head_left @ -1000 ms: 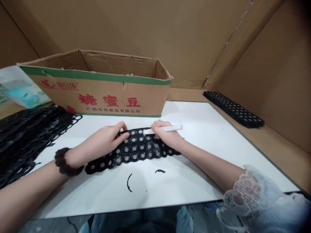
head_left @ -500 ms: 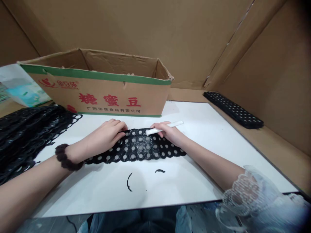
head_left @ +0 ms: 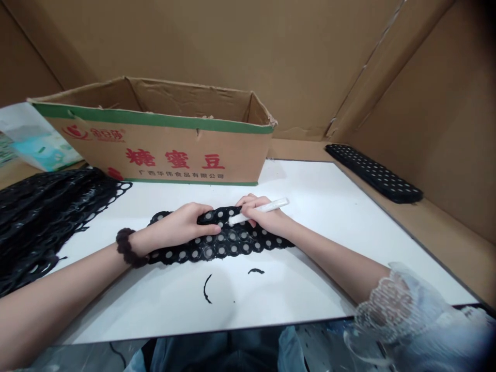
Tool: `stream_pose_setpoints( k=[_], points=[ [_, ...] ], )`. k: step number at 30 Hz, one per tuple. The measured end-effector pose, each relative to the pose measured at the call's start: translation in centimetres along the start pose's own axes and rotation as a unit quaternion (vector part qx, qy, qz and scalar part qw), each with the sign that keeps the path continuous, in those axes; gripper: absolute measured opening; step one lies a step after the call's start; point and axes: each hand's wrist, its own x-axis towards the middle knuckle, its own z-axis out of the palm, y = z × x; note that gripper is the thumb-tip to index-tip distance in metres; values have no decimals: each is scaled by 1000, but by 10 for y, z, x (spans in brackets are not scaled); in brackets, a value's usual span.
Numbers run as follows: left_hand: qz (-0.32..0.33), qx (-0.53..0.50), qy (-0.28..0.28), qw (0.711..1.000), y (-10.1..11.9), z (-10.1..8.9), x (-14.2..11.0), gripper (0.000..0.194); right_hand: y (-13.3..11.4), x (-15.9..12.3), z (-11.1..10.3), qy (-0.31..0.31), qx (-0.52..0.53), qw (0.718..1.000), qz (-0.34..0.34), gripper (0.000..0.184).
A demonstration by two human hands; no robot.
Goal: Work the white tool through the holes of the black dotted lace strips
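A black strip with rows of pale round dots (head_left: 232,243) lies across the white board in front of me. My left hand (head_left: 188,223) grips its far edge left of the middle, with the thumb on the dotted face and the other fingers partly hidden. In my right hand (head_left: 258,211) is a white pen-like stick (head_left: 273,205), slanting down to the left. Its tip touches or nearly touches the strip's upper rows, just right of my left thumb. The right fingers also rest at the strip's far edge.
Behind the hands stands an open cardboard box (head_left: 174,155). A heap of black perforated sheets (head_left: 46,217) lies at left, beside a tissue pack (head_left: 46,144). Dotted black strips (head_left: 374,173) are stacked at right. Two curved black scraps (head_left: 207,289) lie on the white board (head_left: 310,289).
My left hand has shifted right along the strip, its thumb now over the dots. The stick's tip has moved slightly left and nearer to me, and the strip has shifted a little.
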Motion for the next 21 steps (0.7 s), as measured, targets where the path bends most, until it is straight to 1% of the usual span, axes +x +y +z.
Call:
stream_pose_setpoints(
  k=[2, 4, 9, 11, 14, 16, 18, 21],
  points=[
    [-5, -27, -16, 999, -1, -1, -1, 32, -2, -1, 1, -1, -13, 1000, -4, 36],
    [-4, -34, -12, 999, -2, -1, -2, 32, -4, -2, 2, -5, -28, 1000, -6, 37],
    [-1, 33, 66, 997, 2, 6, -5, 28, -2, -3, 7, -8, -87, 996, -34, 43],
    [-13, 51, 89, 995, 7, 12, -7, 27, -1, -4, 11, -4, -129, 990, -56, 40],
    [-31, 55, 112, 992, 14, 19, -10, 29, -2, -5, 20, 13, -201, 976, -79, 32],
    [-35, 51, 109, 992, 15, 21, -11, 28, -3, -5, 24, 25, -226, 970, -81, 30],
    [-28, 53, 101, 993, 13, 18, -11, 27, -5, -5, 23, 27, -214, 974, -67, 33],
    [-23, 47, 87, 995, 8, 10, -10, 27, -6, -5, 15, 6, -126, 992, -7, 38]
  ],
)
